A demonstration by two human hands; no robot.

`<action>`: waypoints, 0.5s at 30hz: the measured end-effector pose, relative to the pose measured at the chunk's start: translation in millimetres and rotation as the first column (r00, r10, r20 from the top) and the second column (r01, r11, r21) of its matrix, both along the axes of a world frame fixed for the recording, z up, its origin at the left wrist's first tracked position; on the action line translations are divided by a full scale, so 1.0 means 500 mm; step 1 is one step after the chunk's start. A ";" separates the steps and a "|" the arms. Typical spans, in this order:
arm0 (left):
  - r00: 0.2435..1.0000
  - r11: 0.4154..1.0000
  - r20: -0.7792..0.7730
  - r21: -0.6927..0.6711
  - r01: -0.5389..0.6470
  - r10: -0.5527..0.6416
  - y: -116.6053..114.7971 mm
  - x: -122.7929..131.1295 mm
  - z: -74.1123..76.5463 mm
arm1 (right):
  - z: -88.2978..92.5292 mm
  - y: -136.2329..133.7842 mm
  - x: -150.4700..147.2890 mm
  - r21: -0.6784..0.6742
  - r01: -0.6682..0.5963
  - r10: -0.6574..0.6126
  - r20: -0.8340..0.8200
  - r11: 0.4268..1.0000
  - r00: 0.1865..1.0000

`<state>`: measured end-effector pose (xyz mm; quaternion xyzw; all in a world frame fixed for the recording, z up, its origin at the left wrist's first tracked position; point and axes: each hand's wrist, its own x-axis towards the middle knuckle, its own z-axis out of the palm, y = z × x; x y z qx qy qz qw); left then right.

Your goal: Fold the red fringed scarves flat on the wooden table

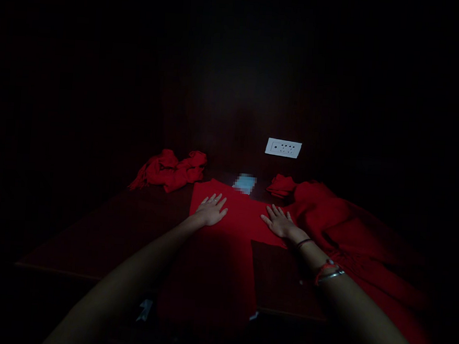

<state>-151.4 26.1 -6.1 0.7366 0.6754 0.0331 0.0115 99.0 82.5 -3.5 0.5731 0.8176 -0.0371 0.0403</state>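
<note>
A red cloth (234,219) lies spread on a dark table, its near part hanging over the front edge. My left hand (211,211) rests flat on the cloth's left side, fingers apart. On its right part, my right hand (279,221) also lies flat with the fingers spread. Bunched red fabric (336,216) sits just to the right of my right hand and trails down toward the front. Neither hand grips anything.
A crumpled red scarf (170,170) with fringe lies at the back left. Behind the cloth is a blurred light-blue patch (245,183). A white socket panel (283,148) is on the dark wall. The table's front edge (61,271) shows at left; the surroundings are very dark.
</note>
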 end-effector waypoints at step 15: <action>0.997 0.998 0.040 0.022 0.063 -0.064 -0.029 -0.051 -0.001 | 0.003 -0.025 -0.050 -0.030 -0.108 0.106 -0.067 0.994 0.992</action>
